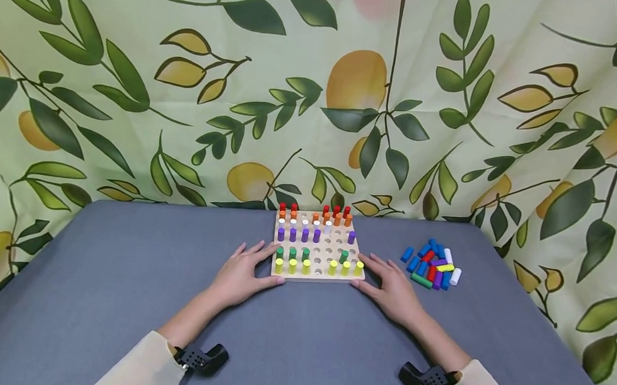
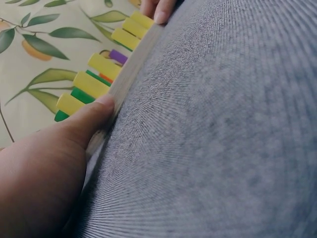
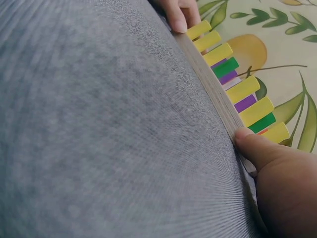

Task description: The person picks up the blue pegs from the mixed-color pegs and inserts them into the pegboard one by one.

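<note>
Leaf-and-fruit cloth (image 1: 314, 98) hangs behind a grey tabletop (image 1: 300, 333), and the wooden pegboard (image 1: 317, 279) lies at the tabletop's twelve o'clock edge, its rows of upright coloured pegs (image 1: 304, 236) broken by gaps. A person's left grip (image 1: 240, 274) is at the board's eight o'clock, the right grip (image 1: 390, 286) at its four; each is loosely spread at a near corner, thumb at the near edge and fingers by the side, touching the board without curling round it. Loose pegs (image 1: 438, 263) lie heaped at three o'clock, near the right grip. By the look of it, the step in hand is steadying or squaring the board; the next move would call for even pressure from both sides, so the standing pegs stay seated. Each wrist view shows little of its own hand beyond the thumb, so how firmly the fingers press is perhaps beyond telling; overlaps in the heap spoil a count, and the frame cuts off both sleeves (image 1: 146, 365).
</note>
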A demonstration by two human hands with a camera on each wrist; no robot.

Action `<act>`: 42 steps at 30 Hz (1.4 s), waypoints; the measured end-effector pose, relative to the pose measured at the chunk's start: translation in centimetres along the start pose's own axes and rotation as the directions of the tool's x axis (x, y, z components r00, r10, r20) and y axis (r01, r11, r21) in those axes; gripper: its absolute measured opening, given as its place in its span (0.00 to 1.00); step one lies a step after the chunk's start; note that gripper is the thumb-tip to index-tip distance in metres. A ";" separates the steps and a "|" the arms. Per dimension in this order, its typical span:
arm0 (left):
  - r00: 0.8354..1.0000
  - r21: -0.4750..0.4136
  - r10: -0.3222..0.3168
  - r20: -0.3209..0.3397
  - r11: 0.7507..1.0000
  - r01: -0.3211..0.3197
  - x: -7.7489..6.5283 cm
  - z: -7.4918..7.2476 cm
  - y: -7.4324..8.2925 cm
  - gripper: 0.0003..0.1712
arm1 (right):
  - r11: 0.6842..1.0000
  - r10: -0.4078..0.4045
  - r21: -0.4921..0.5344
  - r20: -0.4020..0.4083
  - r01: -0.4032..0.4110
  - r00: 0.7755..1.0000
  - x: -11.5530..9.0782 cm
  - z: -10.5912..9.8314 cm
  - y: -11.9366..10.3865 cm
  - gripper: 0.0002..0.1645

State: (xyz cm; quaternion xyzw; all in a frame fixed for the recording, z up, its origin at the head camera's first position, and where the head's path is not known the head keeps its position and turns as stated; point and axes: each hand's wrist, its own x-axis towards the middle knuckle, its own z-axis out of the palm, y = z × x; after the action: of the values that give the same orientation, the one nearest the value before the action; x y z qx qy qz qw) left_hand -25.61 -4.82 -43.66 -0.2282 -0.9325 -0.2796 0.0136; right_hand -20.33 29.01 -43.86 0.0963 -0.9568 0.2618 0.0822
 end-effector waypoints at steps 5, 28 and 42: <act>1.000 0.008 0.004 0.004 1.000 -0.004 0.2 -0.2 -0.1 0.45 | 1.000 -0.004 -0.012 -0.018 0.004 1.000 0.1 0.1 0.0 0.40; 0.999 -0.005 -0.033 0.022 0.999 0.033 -0.1 -0.2 0.1 0.44 | 0.986 -0.167 -0.046 -0.420 0.163 0.892 0.3 -1.7 1.8 0.19; 0.999 -0.003 -0.031 0.024 1.000 0.031 0.0 -0.3 0.0 0.44 | 0.981 -0.086 -0.193 -0.421 0.004 0.903 1.1 -2.9 5.0 0.25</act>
State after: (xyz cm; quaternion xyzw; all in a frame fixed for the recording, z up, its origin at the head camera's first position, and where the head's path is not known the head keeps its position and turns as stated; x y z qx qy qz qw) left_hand -25.64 -4.93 -43.43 -0.2170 -0.9355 -0.2787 -0.0021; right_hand -22.23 34.62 -43.59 0.0508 -0.9334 0.1835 0.3043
